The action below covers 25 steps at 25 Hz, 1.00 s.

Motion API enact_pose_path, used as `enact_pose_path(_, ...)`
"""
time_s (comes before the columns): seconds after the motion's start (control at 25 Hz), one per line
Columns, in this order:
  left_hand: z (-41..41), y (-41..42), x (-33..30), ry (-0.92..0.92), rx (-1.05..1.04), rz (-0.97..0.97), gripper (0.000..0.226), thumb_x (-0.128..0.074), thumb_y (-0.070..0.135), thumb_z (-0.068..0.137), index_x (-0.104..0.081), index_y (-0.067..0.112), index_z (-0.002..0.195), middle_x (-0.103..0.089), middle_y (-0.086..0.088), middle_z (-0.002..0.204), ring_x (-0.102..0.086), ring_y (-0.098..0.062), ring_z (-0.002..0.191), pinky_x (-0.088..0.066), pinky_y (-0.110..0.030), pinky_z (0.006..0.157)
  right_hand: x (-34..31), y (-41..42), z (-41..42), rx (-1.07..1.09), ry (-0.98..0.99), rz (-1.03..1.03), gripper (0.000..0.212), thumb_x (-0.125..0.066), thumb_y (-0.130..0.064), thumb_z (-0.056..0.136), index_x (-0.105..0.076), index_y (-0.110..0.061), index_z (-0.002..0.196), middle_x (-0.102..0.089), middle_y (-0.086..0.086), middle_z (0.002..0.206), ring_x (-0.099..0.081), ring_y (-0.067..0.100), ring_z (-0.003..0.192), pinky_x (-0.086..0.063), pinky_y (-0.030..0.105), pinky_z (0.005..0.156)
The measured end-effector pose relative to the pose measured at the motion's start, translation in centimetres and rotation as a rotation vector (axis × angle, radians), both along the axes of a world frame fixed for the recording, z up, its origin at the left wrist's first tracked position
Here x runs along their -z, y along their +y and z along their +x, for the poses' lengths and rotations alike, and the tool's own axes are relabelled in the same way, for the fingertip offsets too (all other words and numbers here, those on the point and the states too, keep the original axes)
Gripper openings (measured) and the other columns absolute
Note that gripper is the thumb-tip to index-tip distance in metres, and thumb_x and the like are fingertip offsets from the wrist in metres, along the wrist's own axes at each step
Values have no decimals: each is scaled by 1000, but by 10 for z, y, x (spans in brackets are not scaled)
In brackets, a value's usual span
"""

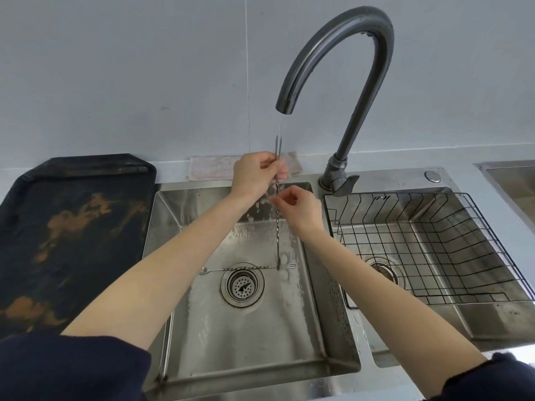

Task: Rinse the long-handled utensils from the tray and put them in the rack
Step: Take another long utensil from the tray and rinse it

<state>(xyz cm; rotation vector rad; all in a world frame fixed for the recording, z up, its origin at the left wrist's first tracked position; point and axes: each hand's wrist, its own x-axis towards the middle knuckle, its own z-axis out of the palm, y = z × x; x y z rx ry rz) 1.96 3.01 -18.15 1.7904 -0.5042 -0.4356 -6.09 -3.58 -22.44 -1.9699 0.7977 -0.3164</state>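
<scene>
A long twisted metal bar spoon hangs upright over the left sink basin, its forked top under a thin stream of water from the faucet. My left hand grips it near the top. My right hand pinches the shaft just below. A second long-handled twisted spoon lies flat on the basin floor, above the drain. The dark tray on the left counter looks bare. The black wire rack sits in the right basin with nothing in it.
The faucet lever stands between the two basins. A pale cloth lies against the wall behind the left basin. The edge of another steel sink shows at far right. The drain strainer sits mid-basin.
</scene>
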Motion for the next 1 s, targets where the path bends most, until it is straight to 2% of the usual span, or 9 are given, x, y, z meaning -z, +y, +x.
enact_pose_path(0.08,2,-1,-4,61,-24,-20,21,-53,12,90,-66,-2,97,-71,-19,93,-65,-13,66,-57,-35,80,3,1,-2,12,3,25,13,-66,-24,84,-59,-14,78,-54,-10,61,-48,4,57,-34,14,53)
enact_pose_path(0.28,2,1,-4,72,-12,-45,27,-44,16,94,-64,-1,102,-66,-1,75,-65,-1,59,-55,-13,58,1,-1,-4,3,-3,-24,17,-62,-22,87,-70,-8,91,-64,-2,70,-53,1,57,-37,5,51)
enact_pose_path(0.44,3,1,-10,133,-29,-128,21,-54,16,90,-66,2,100,-68,-1,79,-66,-4,68,-55,-11,60,8,4,-9,-44,-46,72,20,-57,-17,91,-71,-7,101,-68,0,75,-52,-12,42,-38,1,43)
enact_pose_path(0.52,0,-2,-12,122,-32,-143,21,-55,19,89,-67,4,95,-67,2,74,-66,-5,65,-56,-14,64,12,7,-10,-46,-41,101,20,-56,-17,91,-71,-9,102,-71,5,82,-56,-4,53,-40,5,50)
enact_pose_path(0.64,-4,-7,-15,58,-12,-125,24,-52,21,91,-68,3,89,-67,1,70,-66,-8,63,-56,-26,78,16,8,-10,-50,-19,97,22,-55,-21,92,-72,-8,93,-67,0,77,-52,9,59,-37,9,50)
enact_pose_path(0.8,-1,-6,-17,28,49,-68,20,-52,11,90,-63,0,104,-70,-14,95,-64,-7,71,-54,-28,84,18,3,-8,-51,-2,88,22,-55,-23,92,-72,-9,94,-66,-5,72,-49,-4,44,-37,4,43)
enact_pose_path(0.84,0,-3,-16,36,79,-55,20,-52,8,89,-61,1,106,-69,-14,98,-64,-6,72,-53,-25,83,17,2,-6,-51,-15,97,20,-56,-22,91,-72,-10,93,-65,-5,71,-52,-4,46,-41,5,49)
enact_pose_path(0.92,1,1,-12,29,109,-18,20,-52,7,89,-62,2,106,-68,-10,97,-64,0,69,-53,-16,76,11,0,0,-47,-57,172,19,-57,-21,91,-72,-10,90,-65,-3,71,-60,6,64,-51,21,70)
enact_pose_path(1.0,7,5,-10,57,90,-23,21,-52,10,90,-63,4,106,-68,-7,94,-64,6,63,-52,-8,66,1,-2,7,-72,-87,310,19,-57,-23,90,-71,-16,81,-63,-3,68,-59,13,72,-51,30,77)
